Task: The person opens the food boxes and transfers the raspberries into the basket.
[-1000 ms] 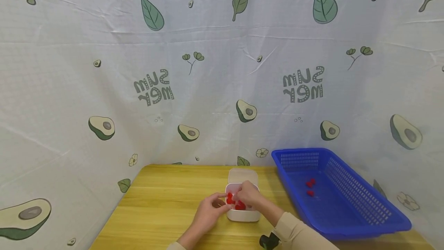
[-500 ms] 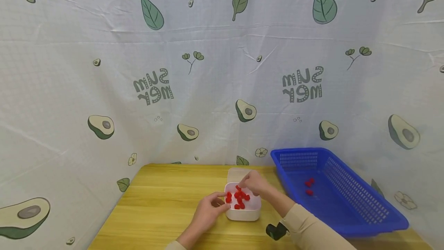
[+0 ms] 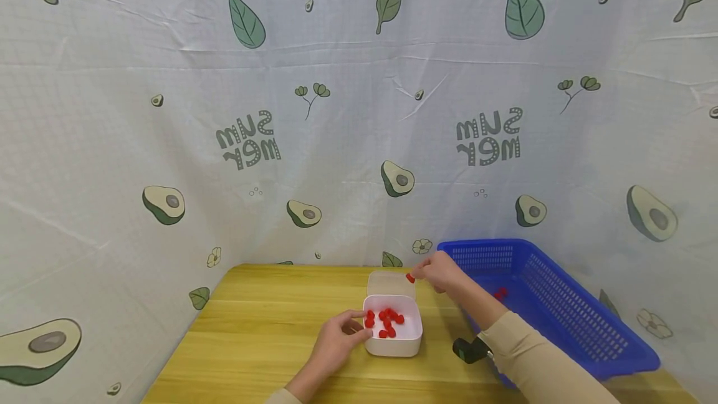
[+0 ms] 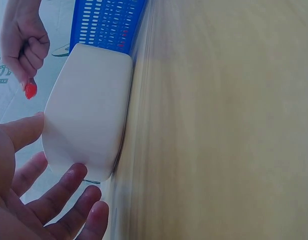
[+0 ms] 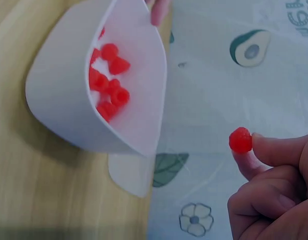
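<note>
Head view: the right hand (image 3: pixel 440 271) pinches one red berry (image 3: pixel 411 278) in the air at 1 o'clock of the white tub (image 3: pixel 392 345), while the left hand (image 3: pixel 336 345), fingers relaxed, steadies the tub's 9 o'clock wall beside the blue basket (image 3: pixel 583 323).

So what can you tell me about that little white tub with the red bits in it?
The white tub is a small, rounded-corner container of what looks like matte plastic, standing upright and open on the wooden table. Roughly ten red berry-like pieces lie inside. Its lid lies flat just behind it. The left hand touches its left side with relaxed fingers.
</note>
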The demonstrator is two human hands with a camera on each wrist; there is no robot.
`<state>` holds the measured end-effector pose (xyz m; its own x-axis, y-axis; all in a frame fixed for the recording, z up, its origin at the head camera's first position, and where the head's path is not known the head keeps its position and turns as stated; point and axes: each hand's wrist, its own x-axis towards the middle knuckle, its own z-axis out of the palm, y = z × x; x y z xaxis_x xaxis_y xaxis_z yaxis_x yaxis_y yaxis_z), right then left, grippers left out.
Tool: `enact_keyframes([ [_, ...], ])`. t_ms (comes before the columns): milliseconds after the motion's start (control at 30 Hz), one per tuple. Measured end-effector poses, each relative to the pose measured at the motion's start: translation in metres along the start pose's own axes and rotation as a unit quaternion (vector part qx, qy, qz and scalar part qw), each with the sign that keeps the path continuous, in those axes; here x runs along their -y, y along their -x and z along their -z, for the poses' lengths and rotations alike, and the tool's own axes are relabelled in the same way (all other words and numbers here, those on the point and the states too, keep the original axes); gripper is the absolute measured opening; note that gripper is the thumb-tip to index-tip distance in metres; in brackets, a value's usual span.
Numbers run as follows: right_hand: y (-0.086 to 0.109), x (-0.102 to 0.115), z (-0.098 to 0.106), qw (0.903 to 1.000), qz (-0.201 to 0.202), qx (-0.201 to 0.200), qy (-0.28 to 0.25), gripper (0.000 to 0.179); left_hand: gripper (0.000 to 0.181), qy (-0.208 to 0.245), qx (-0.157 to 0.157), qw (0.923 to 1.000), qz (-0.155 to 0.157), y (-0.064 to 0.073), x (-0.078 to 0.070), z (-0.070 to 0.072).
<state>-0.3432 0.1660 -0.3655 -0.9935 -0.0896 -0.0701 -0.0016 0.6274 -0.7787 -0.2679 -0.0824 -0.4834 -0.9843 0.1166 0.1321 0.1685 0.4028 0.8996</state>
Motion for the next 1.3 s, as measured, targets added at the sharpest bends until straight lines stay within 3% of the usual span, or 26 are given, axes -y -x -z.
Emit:
enact_keyframes([
  [333, -0.006, -0.016, 0.045, 0.9998, 0.003, -0.017, 0.004, 0.025, 0.042, 0.001, -0.001, 1.0, 0.004, 0.001, -0.001, 0.0],
  [700, -0.008, -0.046, 0.082, 0.9994, -0.015, -0.03, 0.008, 0.019, 0.042, 0.007, 0.001, 1.0, 0.0, 0.001, -0.002, 0.0],
  [767, -0.01, -0.053, 0.087, 0.9992, -0.021, -0.032, 0.01, 0.02, 0.042, 0.007, 0.001, 1.0, 0.001, 0.001, -0.002, 0.0],
  [967, -0.015, -0.075, 0.095, 0.9983, -0.034, -0.043, 0.021, 0.044, 0.042, 0.002, 0.0, 1.0, 0.003, 0.001, -0.001, -0.001],
  [1133, -0.017, -0.093, 0.098, 0.9964, -0.044, -0.056, 0.047, 0.045, 0.042, -0.001, -0.003, 1.0, 0.007, 0.002, -0.002, -0.001],
  [1300, -0.019, -0.106, 0.101, 0.9959, -0.054, -0.061, 0.039, 0.045, 0.042, -0.002, -0.003, 1.0, 0.004, 0.002, -0.003, -0.001],
])
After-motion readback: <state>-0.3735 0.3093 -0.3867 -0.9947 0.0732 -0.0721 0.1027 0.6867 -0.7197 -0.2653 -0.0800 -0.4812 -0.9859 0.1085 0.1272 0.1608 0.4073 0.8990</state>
